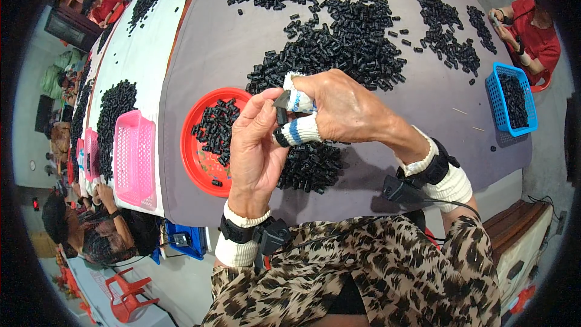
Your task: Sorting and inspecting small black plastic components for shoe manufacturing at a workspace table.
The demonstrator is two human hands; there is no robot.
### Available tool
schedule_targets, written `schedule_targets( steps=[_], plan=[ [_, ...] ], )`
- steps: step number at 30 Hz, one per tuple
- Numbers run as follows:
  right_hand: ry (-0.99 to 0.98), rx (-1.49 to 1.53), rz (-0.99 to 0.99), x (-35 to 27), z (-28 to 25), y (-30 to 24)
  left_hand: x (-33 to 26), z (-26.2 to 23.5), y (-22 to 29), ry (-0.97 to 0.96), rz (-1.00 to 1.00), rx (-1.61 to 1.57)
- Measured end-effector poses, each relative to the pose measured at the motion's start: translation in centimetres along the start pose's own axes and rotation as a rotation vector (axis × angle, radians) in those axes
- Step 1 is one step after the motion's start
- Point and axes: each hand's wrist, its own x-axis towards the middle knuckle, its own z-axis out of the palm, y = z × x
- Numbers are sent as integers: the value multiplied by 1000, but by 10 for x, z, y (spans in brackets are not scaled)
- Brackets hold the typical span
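My left hand (257, 145) is closed, pinching a small black cylindrical part (281, 115) between thumb and fingers. Close against it is my right hand (354, 106), also closed, its thumb and a finger wrapped in white knitted covers with blue marks. A small dark pointed piece, like a blade (282, 99), sticks out from the right fingertips and meets the black part. Below the hands lies a small pile of black parts (311, 166). Left of them, a round red tray (189, 160) holds more such parts, partly hidden by my left hand.
Large heaps of black parts (339, 42) cover the far side of the grey-clothed table (206, 42). A blue basket (496, 91) with parts stands at the right, near a seated person in red (538, 36). A pink basket (134, 160) stands at the left, with other people beyond.
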Motion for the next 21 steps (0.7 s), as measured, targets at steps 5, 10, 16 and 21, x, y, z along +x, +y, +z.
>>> schedule_targets(
  steps=[5,10,16,21],
  plan=[
    [-27,2,41,-3,1,1,-1,-3,-1,25,8,24],
    [-15,-2,22,-3,2,3,-1,-1,-1,28,27,54],
    [17,5,-1,-5,2,1,0,2,-1,18,44,69],
    [8,-2,42,-5,1,3,0,4,-1,17,39,69]
  ],
)
